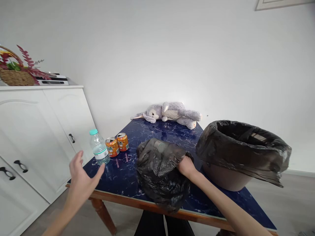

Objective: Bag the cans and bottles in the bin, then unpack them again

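Left hand, spread and empty, should meet the bottle squarely; right hand (grip hidden, unclear) should steady the bag.

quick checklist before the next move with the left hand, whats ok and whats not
1. Left hand free: ok, fingers spread, holding nothing.
2. Right hand gripping the black bag firmly: cannot tell, fingers hidden by the plastic.
3. Bottle upright and capped: ok.
4. Both orange cans upright: ok.
5. Bag's contents known: cannot tell.
6. Liner over the bin's rim: ok.
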Demonstrator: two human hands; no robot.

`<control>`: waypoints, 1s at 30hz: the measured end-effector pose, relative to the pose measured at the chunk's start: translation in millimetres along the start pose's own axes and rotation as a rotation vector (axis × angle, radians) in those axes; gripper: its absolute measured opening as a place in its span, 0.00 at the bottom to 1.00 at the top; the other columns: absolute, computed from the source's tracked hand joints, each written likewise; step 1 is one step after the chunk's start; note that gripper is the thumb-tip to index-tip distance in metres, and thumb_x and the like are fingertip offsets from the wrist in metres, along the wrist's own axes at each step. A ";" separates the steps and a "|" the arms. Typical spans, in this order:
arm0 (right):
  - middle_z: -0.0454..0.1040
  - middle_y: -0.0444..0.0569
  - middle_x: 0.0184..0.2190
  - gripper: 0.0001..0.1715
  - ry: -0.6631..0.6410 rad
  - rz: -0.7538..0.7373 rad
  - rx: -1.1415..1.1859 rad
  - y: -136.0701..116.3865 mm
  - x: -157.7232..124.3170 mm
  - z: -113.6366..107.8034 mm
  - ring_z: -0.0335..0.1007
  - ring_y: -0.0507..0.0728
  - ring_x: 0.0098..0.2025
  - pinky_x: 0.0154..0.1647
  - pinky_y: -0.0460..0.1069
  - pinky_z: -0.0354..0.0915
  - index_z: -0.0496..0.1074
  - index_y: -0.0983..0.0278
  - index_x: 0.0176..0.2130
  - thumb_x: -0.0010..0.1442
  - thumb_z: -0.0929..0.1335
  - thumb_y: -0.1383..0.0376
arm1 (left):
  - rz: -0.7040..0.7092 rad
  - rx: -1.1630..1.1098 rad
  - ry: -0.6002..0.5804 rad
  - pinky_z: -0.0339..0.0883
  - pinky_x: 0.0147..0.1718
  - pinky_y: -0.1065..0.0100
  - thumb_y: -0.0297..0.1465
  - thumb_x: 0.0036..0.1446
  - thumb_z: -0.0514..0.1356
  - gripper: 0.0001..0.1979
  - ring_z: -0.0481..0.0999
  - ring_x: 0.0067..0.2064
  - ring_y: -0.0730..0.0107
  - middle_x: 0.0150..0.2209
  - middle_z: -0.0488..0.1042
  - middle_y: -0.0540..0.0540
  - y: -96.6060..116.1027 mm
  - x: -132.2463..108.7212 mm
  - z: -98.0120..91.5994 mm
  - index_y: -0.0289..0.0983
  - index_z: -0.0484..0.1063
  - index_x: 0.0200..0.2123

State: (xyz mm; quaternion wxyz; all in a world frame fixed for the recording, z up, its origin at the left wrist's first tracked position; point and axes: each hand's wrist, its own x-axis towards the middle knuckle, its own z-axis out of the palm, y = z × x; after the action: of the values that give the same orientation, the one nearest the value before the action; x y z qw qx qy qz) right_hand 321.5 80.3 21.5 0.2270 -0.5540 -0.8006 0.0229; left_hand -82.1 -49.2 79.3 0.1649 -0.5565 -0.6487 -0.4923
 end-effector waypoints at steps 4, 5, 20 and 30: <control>0.83 0.57 0.47 0.19 -0.004 -0.003 0.031 -8.5 -31.5 -23.6 0.80 0.62 0.52 0.55 0.51 0.70 0.81 0.63 0.48 0.67 0.63 0.73 | 0.404 -0.094 -0.194 0.67 0.67 0.44 0.33 0.66 0.62 0.28 0.70 0.68 0.45 0.65 0.70 0.38 57.9 -42.0 -3.4 0.47 0.65 0.68; 0.83 0.57 0.46 0.18 0.008 0.007 0.034 -11.9 -40.6 -30.2 0.80 0.63 0.51 0.52 0.51 0.70 0.81 0.63 0.45 0.68 0.62 0.72 | 0.523 -0.131 -0.307 0.70 0.66 0.47 0.29 0.66 0.61 0.28 0.71 0.68 0.49 0.64 0.72 0.40 73.3 -50.3 -4.0 0.50 0.66 0.68; 0.84 0.56 0.50 0.30 0.410 -0.009 0.235 -50.3 -149.3 -108.3 0.86 0.65 0.40 0.25 0.50 0.77 0.69 0.56 0.68 0.75 0.64 0.47 | 0.584 -0.234 -0.643 0.65 0.67 0.35 0.40 0.67 0.67 0.45 0.57 0.76 0.38 0.75 0.57 0.31 145.9 -87.2 69.1 0.46 0.45 0.77; 0.82 0.52 0.47 0.30 0.051 -0.154 0.711 -78.9 -143.5 -107.1 0.82 0.61 0.44 0.43 0.50 0.80 0.71 0.51 0.66 0.71 0.68 0.44 | 0.246 -0.622 -0.663 0.75 0.61 0.52 0.40 0.65 0.67 0.29 0.78 0.61 0.52 0.61 0.76 0.40 159.8 -95.5 40.6 0.48 0.63 0.66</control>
State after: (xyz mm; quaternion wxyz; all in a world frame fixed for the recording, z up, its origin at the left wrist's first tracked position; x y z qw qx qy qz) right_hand 334.5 -101.9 91.7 0.4266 -0.3790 -0.7759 0.2689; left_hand 103.9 -86.0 60.5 -0.1687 -0.7793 -0.4173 -0.4360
